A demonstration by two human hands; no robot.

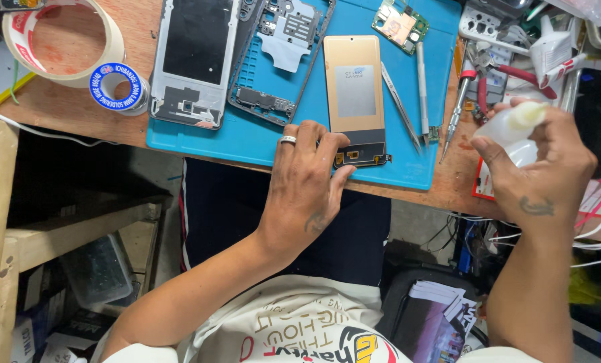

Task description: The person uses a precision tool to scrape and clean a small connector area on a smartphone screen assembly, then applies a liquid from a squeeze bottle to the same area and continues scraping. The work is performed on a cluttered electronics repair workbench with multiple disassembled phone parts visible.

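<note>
the left hand point(305, 181) rests flat, fingers spread and gripping nothing, pinning the lower end of the screen panel point(355, 94) so it stays put on the blue mat point(260, 138). the right hand point(539, 165) is clenched around a small white squeeze bottle point(512, 123). the panel lies face down, gold-backed. beyond it, 2 phone frames point(196, 60).

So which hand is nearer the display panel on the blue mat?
Left. The left hand rests its fingertips on the display panel's bottom end. The right hand is off to the right past the mat, holding a small white bottle.
</note>
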